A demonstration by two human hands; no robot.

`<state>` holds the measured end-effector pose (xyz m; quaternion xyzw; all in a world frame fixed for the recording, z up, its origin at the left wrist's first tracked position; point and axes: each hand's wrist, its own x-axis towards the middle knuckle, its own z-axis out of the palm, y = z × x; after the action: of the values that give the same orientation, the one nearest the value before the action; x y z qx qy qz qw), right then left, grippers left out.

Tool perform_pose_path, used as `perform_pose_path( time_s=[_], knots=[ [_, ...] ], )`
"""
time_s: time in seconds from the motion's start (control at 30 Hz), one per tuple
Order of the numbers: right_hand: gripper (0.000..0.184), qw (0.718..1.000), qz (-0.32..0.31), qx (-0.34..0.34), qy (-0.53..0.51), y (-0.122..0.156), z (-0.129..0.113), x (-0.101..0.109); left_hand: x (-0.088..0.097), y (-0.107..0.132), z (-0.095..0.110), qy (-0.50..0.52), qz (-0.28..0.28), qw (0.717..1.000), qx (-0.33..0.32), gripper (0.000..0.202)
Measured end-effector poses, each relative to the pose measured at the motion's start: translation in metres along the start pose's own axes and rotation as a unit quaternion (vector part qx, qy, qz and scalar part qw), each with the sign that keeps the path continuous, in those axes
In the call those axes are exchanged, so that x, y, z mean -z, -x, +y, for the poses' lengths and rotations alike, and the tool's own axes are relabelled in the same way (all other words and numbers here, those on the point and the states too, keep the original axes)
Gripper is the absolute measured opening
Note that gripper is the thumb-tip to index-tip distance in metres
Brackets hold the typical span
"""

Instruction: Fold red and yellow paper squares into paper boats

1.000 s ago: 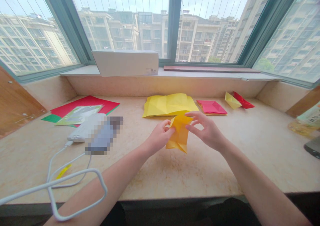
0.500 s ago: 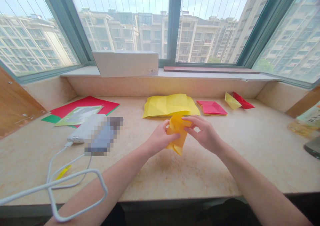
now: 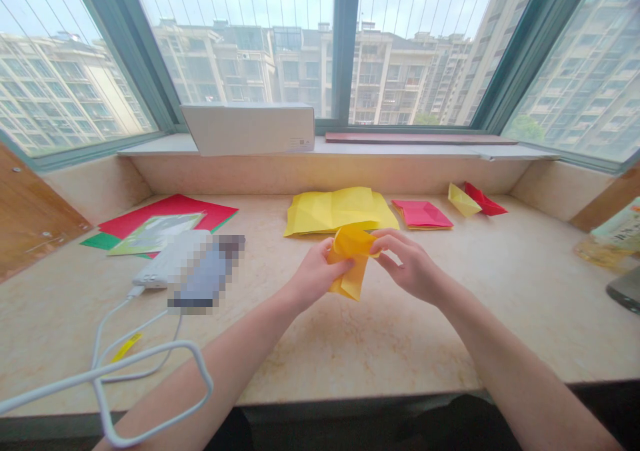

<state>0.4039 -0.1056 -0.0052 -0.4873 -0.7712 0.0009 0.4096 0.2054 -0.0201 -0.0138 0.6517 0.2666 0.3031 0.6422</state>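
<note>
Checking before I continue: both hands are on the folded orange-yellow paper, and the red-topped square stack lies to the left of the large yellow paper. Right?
Not quite: the red-topped square stack lies to the right of the large yellow paper, as the head view shows. The left hand and right hand are indeed on the folded orange-yellow paper.

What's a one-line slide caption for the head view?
Left hand and right hand hold a folded orange-yellow paper piece above a beige marbled counter.
</note>
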Motion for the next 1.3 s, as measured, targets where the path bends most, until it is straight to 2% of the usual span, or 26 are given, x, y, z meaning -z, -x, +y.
perform_pose_path(
  time_s=[0.13, 0.27, 0.53, 0.63, 0.8, 0.97, 1.1, 1.3],
  knots=[
    [0.009, 0.998, -0.031, -0.007, 0.046, 0.001, -0.001, 0.000, 0.000, 0.000, 0.000, -0.059, -0.012, 0.997, -0.041, 0.029],
    [0.013, 0.997, -0.034, -0.035, 0.065, 0.001, -0.001, -0.003, 0.000, 0.002, -0.003, -0.114, -0.037, 0.991, -0.066, 0.025],
    [0.013, 0.999, -0.027, -0.027, -0.013, 0.002, 0.002, -0.011, 0.001, 0.002, -0.008, -0.117, -0.018, 0.990, -0.078, 0.023],
    [0.020, 0.999, -0.031, -0.008, -0.026, 0.004, 0.005, -0.014, 0.005, -0.003, -0.007, -0.101, -0.019, 0.993, -0.064, 0.024],
    [0.029, 0.999, -0.040, -0.019, -0.025, 0.009, 0.007, -0.018, 0.012, -0.011, -0.002, -0.064, -0.048, 0.996, -0.026, 0.035],
    [0.037, 1.000, -0.013, 0.000, -0.005, 0.009, 0.000, -0.021, 0.011, -0.007, -0.007, 0.057, -0.079, 0.995, 0.007, 0.051],
    [0.038, 1.000, 0.003, 0.011, 0.006, 0.008, -0.003, -0.023, 0.008, 0.000, -0.014, 0.088, -0.074, 0.993, 0.030, 0.053],
    [0.039, 1.000, -0.021, 0.007, 0.004, 0.009, -0.003, -0.033, 0.007, 0.007, -0.021, 0.090, -0.040, 0.994, 0.044, 0.048]
  ],
)
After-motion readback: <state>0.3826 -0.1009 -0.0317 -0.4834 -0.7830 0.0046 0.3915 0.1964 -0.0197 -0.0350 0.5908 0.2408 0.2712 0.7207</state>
